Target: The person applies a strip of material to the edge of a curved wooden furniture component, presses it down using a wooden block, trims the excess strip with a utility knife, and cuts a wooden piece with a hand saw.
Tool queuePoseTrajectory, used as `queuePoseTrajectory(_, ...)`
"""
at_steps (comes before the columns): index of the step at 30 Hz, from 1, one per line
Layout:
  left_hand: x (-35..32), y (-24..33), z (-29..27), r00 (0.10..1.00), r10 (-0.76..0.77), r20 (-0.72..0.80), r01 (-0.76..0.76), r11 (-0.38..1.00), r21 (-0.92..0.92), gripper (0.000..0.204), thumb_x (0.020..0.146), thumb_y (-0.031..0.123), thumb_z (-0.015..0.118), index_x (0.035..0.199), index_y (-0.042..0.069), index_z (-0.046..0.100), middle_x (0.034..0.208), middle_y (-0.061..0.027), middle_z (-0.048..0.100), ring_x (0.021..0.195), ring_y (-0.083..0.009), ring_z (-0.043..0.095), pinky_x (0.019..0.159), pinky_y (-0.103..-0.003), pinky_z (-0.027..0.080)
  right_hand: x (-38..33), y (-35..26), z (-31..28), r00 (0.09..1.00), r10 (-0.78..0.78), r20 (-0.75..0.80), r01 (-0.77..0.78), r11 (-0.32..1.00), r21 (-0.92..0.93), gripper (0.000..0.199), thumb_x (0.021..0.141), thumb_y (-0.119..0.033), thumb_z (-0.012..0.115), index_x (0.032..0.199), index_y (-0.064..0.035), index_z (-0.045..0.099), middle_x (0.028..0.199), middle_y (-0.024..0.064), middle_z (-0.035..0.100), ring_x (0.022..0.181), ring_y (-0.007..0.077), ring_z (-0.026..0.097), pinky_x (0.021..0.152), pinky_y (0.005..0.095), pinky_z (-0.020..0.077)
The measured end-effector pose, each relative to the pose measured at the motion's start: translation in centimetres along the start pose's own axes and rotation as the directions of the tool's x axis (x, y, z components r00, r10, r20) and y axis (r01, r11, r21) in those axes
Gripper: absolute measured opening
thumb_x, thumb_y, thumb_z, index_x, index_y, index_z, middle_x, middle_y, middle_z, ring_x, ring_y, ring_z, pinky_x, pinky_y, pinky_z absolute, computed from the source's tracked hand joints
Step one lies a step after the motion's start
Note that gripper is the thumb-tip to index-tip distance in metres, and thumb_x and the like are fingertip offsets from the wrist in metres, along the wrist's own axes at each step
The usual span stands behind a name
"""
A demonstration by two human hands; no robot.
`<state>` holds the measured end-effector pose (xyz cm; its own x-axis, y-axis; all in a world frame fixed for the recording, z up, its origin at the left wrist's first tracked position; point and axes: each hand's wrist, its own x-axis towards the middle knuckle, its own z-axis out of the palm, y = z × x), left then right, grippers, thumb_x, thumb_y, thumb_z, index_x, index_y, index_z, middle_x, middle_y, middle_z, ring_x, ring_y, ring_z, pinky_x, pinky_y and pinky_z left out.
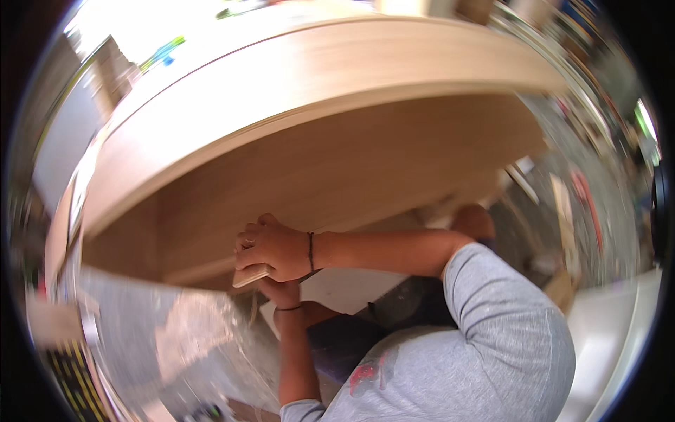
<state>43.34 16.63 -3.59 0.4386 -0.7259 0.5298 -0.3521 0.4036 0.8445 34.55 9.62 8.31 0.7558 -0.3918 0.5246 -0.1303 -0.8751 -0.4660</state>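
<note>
A large light-wood cabinet or box (337, 133) stretches across the view in front of me, with its open, shadowed inner side toward me. My right hand (278, 250) reaches across to the left and is closed over a small piece of wooden board (251, 275), whose pale cut end points toward me. Directly below it is my left hand (281, 290), close under the board. Its fingers are hidden behind the right hand and the board, so I cannot tell their grip. A dark band circles each wrist.
My bent legs (344, 337) are close beneath my arms. Wood strips (562, 204) and a red bar-like item (587, 207) lie on the grey floor at the right. A pale brown patch (193, 330) marks the floor at left. A white panel (612, 344) stands at lower right.
</note>
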Motion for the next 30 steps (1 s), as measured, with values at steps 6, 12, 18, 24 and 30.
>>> queuePoseTrajectory(6,2.1,1.4,5.6,0.515,0.183,0.837,-0.698,0.656,0.286,0.061,0.072,0.037,0.069,0.122,0.008,0.051,0.135,-0.0153,0.044,0.128,-0.0359,0.038,0.105,-0.057,0.023,-18.8,1.5,-13.8,0.854,0.473,-0.217,-0.484,0.875,0.003,0.025,0.069,-0.005,0.059,0.093,-0.0136,0.062,0.093,0.0043,0.057,0.096,0.0261,0.053,0.083,0.0409,0.0371)
queuePoseTrajectory(12,2.7,-1.0,3.9,0.435,0.286,0.854,-0.834,0.484,0.263,0.051,0.088,0.036,0.055,0.126,0.002,0.048,0.133,-0.0148,0.047,0.127,-0.0328,0.040,0.108,-0.052,0.023,-27.9,-0.5,-16.9,0.620,0.674,-0.401,-0.700,0.706,0.105,0.028,0.067,-0.003,0.055,0.093,-0.0123,0.062,0.089,0.0090,0.058,0.093,0.0287,0.055,0.077,0.0425,0.0438)
queuePoseTrajectory(18,2.3,-0.3,4.0,0.492,0.156,0.857,-0.804,0.460,0.378,0.051,0.093,0.039,0.047,0.128,0.002,0.046,0.132,-0.0135,0.047,0.127,-0.0304,0.040,0.108,-0.051,0.025,-31.2,-2.1,-17.2,0.557,0.816,-0.156,-0.830,0.552,-0.078,0.036,0.072,-0.003,0.053,0.104,-0.0161,0.059,0.097,0.0078,0.057,0.092,0.0300,0.055,0.074,0.0436,0.0455)
queuePoseTrajectory(24,3.2,2.2,4.8,0.318,-0.040,0.947,-0.913,0.256,0.318,0.071,0.089,0.047,0.048,0.136,-0.005,0.033,0.143,-0.0252,0.028,0.132,-0.0376,0.028,0.106,-0.050,0.025,-32.4,2.6,-19.6,0.414,0.888,0.200,-0.910,0.410,0.063,0.044,0.073,-0.005,0.050,0.114,-0.0186,0.057,0.110,0.0078,0.054,0.102,0.0305,0.053,0.080,0.0458,0.0451)
queuePoseTrajectory(30,4.6,7.8,7.6,0.079,-0.315,0.946,-0.837,0.494,0.234,0.067,0.089,0.048,0.048,0.133,-0.002,0.036,0.137,-0.0244,0.033,0.127,-0.0373,0.033,0.105,-0.050,0.025,-36.6,5.1,-16.1,0.196,0.973,0.123,-0.958,0.164,0.236,0.050,0.073,-0.004,0.050,0.121,-0.0190,0.055,0.114,0.0103,0.054,0.109,0.0312,0.051,0.085,0.0451,0.0442)
